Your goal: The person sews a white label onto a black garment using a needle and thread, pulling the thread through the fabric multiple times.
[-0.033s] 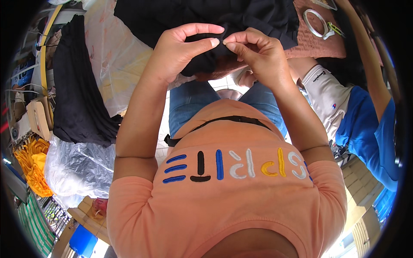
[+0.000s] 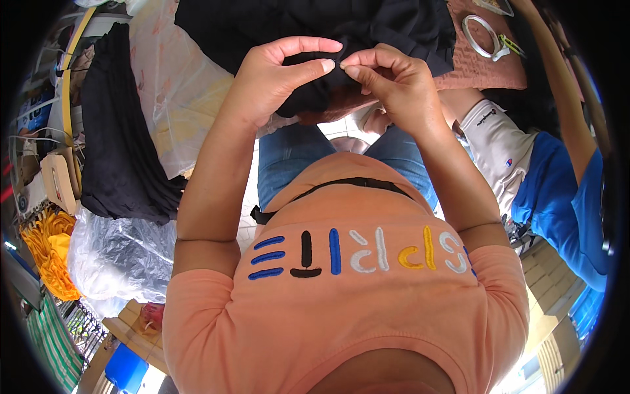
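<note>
A large piece of black cloth (image 2: pixel 295 23) lies bunched in front of me, part of it hanging over the near edge. My left hand (image 2: pixel 279 69) has a fold of this cloth between thumb and forefinger; its other fingers are hidden. Close beside it, my right hand (image 2: pixel 397 82) pinches with thumb and forefinger at the same fold. What sits in that pinch is too small to make out. The fingertips of both hands nearly meet.
A brown patterned cover (image 2: pixel 489 75) bears a white ring-shaped roll (image 2: pixel 480 36) and small green-handled snips (image 2: pixel 512 46). Another person in a blue shirt (image 2: pixel 551 190) sits close on the right. To the left are more black cloth (image 2: pixel 121 131), clear plastic (image 2: pixel 121 253) and orange-yellow fabric (image 2: pixel 49 243).
</note>
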A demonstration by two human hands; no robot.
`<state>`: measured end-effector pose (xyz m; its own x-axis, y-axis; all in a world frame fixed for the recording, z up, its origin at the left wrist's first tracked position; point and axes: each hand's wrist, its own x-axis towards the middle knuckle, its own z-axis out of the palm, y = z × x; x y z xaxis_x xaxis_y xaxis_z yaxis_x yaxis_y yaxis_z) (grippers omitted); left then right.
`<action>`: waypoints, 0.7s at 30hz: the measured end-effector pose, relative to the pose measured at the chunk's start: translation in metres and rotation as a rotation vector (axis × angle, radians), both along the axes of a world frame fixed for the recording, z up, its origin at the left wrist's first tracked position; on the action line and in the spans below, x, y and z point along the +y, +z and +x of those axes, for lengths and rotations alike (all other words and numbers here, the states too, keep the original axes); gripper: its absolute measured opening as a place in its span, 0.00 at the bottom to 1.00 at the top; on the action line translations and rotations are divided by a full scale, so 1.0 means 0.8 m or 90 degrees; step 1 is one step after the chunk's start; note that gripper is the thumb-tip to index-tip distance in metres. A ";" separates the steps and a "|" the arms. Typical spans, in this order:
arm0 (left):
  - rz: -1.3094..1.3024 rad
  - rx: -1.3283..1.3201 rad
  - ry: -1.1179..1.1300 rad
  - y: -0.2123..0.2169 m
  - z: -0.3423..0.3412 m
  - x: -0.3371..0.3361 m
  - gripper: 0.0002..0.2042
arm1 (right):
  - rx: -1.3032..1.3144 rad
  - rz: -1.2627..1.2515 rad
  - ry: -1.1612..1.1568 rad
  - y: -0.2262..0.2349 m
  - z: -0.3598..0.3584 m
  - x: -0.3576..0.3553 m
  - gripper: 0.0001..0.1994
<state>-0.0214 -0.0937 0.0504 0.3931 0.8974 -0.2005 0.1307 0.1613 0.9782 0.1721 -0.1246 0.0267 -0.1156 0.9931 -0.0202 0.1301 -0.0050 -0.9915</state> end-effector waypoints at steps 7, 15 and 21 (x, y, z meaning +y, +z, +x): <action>0.038 0.003 0.024 0.000 0.004 0.000 0.13 | 0.042 -0.067 0.032 0.004 0.004 0.004 0.08; 0.108 0.051 -0.006 0.001 0.005 -0.004 0.12 | 0.040 -0.086 0.054 0.008 0.006 0.000 0.08; 0.081 -0.003 -0.022 0.005 -0.001 -0.003 0.14 | 0.014 -0.005 0.004 0.011 0.024 0.011 0.10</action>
